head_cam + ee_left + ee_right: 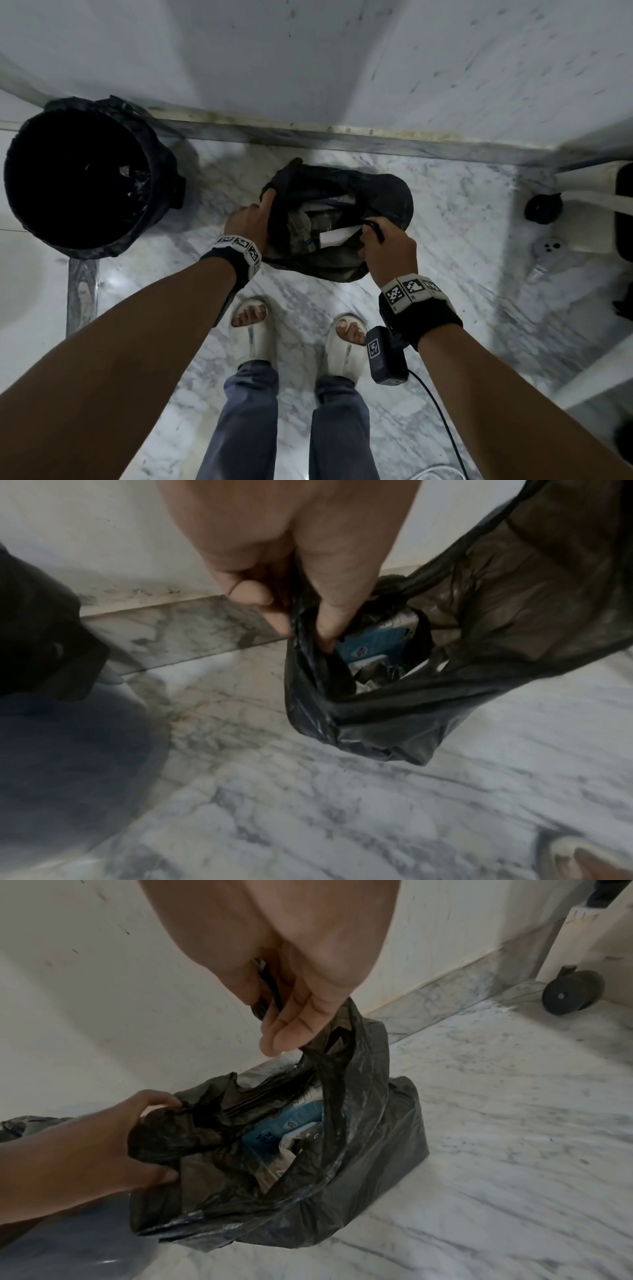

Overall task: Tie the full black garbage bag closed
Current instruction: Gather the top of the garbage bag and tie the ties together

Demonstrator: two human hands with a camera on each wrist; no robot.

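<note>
Bag [337,219] sits on the floor [462,308] just ahead of the feet, w/ both hands at its mouth. Near to far: right hand [388,246] on the near-right rim, fingers curled round a thin twisted strip of plastic; left hand [248,219] slightly farther, on the left rim, fingers bunched round a wad of plastic. Mouth is stretched left-right btwn them, gaping, w/ trash [284,1123] showing inside. Neither hand is clearly nearer; they sit on opposite sides. Likely next: bring the two held ends together over the middle and cross them. Beyond the bag is the wall; lined bin [78,178] well apart to the left.
</note>
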